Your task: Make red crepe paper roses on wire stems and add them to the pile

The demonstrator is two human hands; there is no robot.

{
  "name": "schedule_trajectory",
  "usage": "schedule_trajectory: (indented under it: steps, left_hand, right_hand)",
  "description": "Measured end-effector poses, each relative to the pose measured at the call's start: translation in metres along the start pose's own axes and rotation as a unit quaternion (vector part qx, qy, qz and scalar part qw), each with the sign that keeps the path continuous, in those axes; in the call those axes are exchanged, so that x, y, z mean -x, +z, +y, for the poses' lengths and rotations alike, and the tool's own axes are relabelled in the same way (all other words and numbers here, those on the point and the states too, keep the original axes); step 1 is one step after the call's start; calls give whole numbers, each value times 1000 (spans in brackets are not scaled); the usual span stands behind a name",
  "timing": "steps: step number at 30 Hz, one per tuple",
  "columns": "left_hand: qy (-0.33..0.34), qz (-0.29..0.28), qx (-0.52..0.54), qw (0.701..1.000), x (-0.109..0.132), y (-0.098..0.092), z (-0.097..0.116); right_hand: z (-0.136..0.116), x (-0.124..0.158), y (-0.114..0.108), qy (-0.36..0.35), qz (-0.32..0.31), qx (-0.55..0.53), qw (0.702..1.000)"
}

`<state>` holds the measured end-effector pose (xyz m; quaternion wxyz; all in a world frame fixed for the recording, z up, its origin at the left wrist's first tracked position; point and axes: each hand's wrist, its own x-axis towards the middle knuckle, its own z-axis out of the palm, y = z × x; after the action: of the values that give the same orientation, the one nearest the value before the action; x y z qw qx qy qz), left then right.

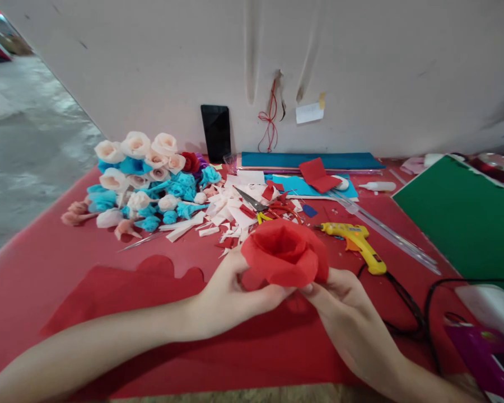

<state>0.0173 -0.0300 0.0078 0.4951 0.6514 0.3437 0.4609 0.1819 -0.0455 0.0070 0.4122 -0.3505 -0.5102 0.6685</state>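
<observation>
A red paper flower [283, 252] with layered, curled petals is held up over the red table, its open centre facing up toward me. My left hand [235, 291] closes on its left side and base, thumb pressed in below the front petal. From the right, my right hand [336, 302] pinches the base, its thumb tip close to the left one. The flower hides most of my fingers. Beneath and left of my left forearm lies a red paper sheet [126, 285] with a scalloped edge. Just behind the flower, scissors [256, 204] rest on paper scraps [231, 210].
A yellow glue gun [357, 240] lies right of the flower, its black cable [411, 308] running right. Finished paper flowers [147, 179] pile up at the left back. A black phone [217, 132] leans on the wall. A green board [462, 218] stands at the right.
</observation>
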Motion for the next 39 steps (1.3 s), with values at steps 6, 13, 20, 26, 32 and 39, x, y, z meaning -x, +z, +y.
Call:
schedule_trajectory:
  steps: [6,13,20,26,32,39]
  left_hand:
    - [-76,-3,79,994,1,2,0]
    - [-93,-1,147,985,-3,1,2]
    - [-130,-82,108,982,1,-6,-2]
    - [-169,-150,200,953,0,-7,-3]
    - [-162,-135,218,953,2,-4,-4]
    - [-142,-51,184,971,6,-4,-10]
  right_hand:
    - [-3,-4,0,0,5,14,1000]
    - [-5,-3,-3,21,17,22,999]
    - [-12,-2,-3,91,-58,-68,992]
    - [-6,-4,-4,102,-62,-70,990]
    - [-9,-4,-5,71,-74,-23,994]
    - [-11,0,2,-80,-36,202,975]
